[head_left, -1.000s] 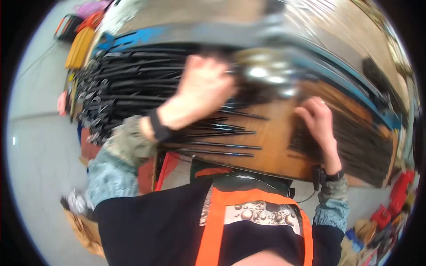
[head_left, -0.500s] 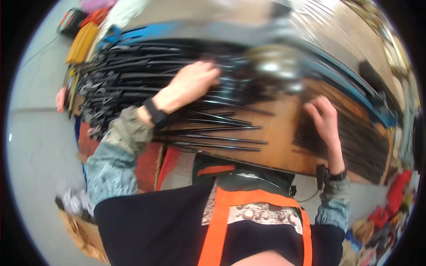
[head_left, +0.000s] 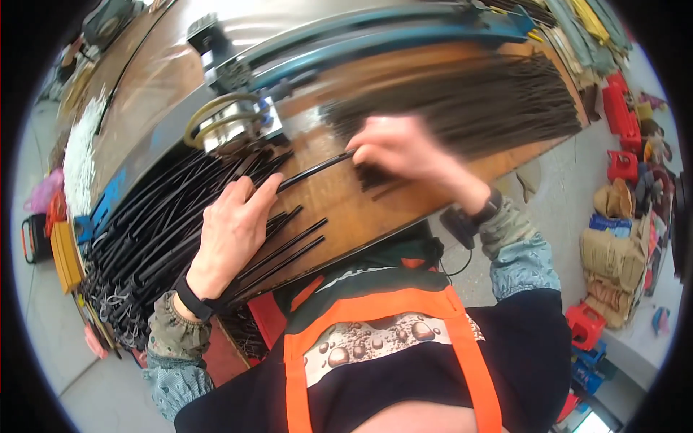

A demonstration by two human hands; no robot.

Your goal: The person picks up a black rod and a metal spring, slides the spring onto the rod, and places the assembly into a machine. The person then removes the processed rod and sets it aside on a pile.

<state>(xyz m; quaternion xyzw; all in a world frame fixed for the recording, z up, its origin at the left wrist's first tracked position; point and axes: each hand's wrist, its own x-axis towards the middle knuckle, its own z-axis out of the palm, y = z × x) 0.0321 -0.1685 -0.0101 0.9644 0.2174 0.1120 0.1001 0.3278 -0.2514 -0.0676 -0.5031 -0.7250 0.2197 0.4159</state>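
Taking the rod between the hands as the dial's centre, with twelve straight away from the worker, I see a thick spread of black rods [head_left: 148,242] at eight o'clock, with small clips or loops crowded at the outer ends. The left hand [head_left: 234,227] rests over their inner ends, its thumb and forefinger bent closed on one end of a single black rod [head_left: 317,169]. At ten o'clock sits a metal machine head [head_left: 229,124] with pale hoses; just below the rod, toward six and seven, a few loose rods [head_left: 289,245] poke out. The right hand [head_left: 401,148], blurred, pinches the rod's other end between thumb and fingers. A blue rail [head_left: 390,52] runs past one o'clock, and at two lies a broad heap of thin dark strips [head_left: 484,105].

I'd judge this one piece to be midway: it's in both hands and not yet laid down. Plenty lies on either side, but I can't tell which pile is finished and which is waiting.

As for containers, the yellow case [head_left: 66,256] near nine o'clock shows only its outside. The red jug [head_left: 622,164] at three and the red canister [head_left: 586,322] near four hide their contents too.
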